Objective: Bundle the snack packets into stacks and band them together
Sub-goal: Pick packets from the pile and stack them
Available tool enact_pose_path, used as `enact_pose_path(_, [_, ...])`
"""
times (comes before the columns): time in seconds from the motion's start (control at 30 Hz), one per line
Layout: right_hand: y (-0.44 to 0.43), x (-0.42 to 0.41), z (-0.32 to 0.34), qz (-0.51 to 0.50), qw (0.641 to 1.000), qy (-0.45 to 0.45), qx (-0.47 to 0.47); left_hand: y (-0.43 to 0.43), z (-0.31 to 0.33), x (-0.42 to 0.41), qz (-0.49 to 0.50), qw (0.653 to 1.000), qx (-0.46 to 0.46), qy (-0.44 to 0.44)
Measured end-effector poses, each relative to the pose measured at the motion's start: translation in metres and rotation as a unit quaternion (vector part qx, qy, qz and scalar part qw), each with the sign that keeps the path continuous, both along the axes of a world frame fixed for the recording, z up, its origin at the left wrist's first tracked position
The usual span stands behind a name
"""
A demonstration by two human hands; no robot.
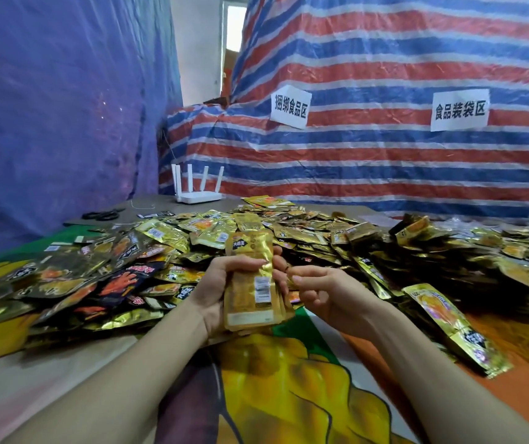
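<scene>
A stack of gold snack packets stands on edge above the table's front, gripped from the left by my left hand. My right hand is beside the stack on its right; its fingers curl against the stack's edge, thumb and forefinger pinched together. Whether a band is between them I cannot tell. Behind the hands a wide heap of loose gold and black packets covers the table. A single gold packet lies flat at the right.
A white router with several antennas stands at the back left. Black scissors lie near it. A striped tarp with two paper signs rises behind the table. A colourful printed cloth covers the near table.
</scene>
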State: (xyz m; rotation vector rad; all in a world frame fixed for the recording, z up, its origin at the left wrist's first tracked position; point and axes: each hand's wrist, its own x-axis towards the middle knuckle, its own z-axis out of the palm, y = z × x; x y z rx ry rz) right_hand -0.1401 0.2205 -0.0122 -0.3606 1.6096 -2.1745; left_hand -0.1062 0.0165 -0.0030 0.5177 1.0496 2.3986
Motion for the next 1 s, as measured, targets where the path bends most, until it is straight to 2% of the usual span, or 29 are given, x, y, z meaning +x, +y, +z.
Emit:
enact_pose_path(0.1, [0.001, 0.003, 0.001, 0.038, 0.998, 0.02, 0.051, -0.002, -0.001, 0.002, -0.048, 0.996, 0.07, 0.017])
enact_pose_path(0.2, [0.0, 0.008, 0.005, 0.069, 0.995, 0.05, 0.041, -0.003, -0.002, -0.001, -0.014, 0.999, 0.042, 0.015])
enact_pose_path(0.3, [0.003, 0.011, 0.012, 0.037, 0.996, 0.06, -0.049, -0.005, -0.001, -0.007, 0.042, 0.999, 0.012, -0.011])
enact_pose_path(0.4, [0.005, 0.012, 0.016, 0.021, 0.983, 0.025, -0.181, 0.001, -0.003, -0.006, 0.034, 0.999, 0.005, -0.03])
enact_pose_path(0.6, [0.005, 0.011, 0.017, -0.014, 0.959, 0.028, -0.28, 0.009, -0.003, -0.006, 0.006, 1.0, 0.003, -0.021])
enact_pose_path(0.7, [0.0, 0.011, 0.017, -0.037, 0.967, 0.047, -0.249, 0.009, -0.004, -0.006, 0.017, 0.999, -0.025, -0.016])
enact_pose_path(0.83, [-0.009, 0.013, 0.014, -0.059, 0.987, 0.114, -0.101, 0.007, -0.003, -0.008, 0.056, 0.99, -0.125, -0.022])
enact_pose_path(1.0, [-0.01, 0.015, 0.007, -0.085, 0.982, 0.165, 0.022, 0.011, -0.001, -0.008, 0.191, 0.957, -0.195, -0.092])
